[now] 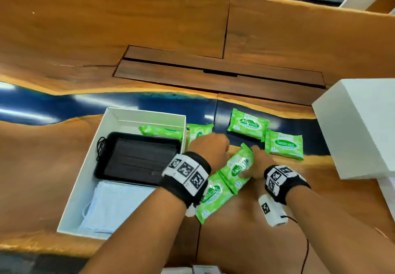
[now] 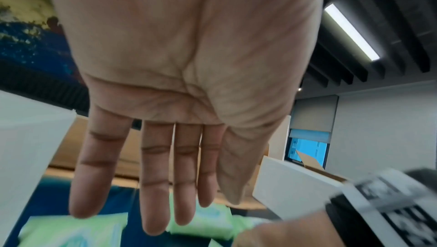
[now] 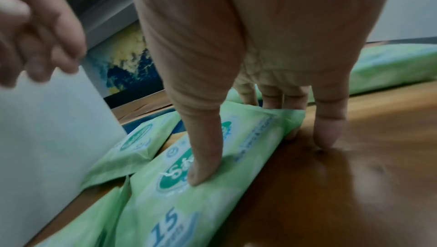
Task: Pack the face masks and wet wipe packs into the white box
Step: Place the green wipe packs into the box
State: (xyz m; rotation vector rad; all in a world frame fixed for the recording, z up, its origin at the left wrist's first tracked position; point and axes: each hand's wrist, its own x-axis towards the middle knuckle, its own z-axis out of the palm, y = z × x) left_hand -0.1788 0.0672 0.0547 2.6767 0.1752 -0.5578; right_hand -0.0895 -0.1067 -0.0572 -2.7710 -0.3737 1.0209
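The white box (image 1: 119,116) lies open at the left. It holds a black mask pack (image 1: 136,158), light blue masks (image 1: 115,205) and one green wet wipe pack (image 1: 160,131). My right hand (image 1: 254,162) pinches a tilted wipe pack (image 1: 239,164) on the table, thumb (image 3: 203,166) on top and fingers under its far edge. My left hand (image 1: 213,145) hovers beside it, by the box's right wall, with fingers (image 2: 153,204) straight and nothing in it. Other wipe packs lie loose: one under my left wrist (image 1: 213,196), one against the box (image 1: 199,133), two further right (image 1: 248,124) (image 1: 285,144).
The white lid (image 1: 363,128) stands at the right edge of the wooden table (image 1: 85,38). A dark blue resin strip (image 1: 64,104) runs across behind the box. A thin cable (image 1: 305,252) trails from my right wrist toward the near edge.
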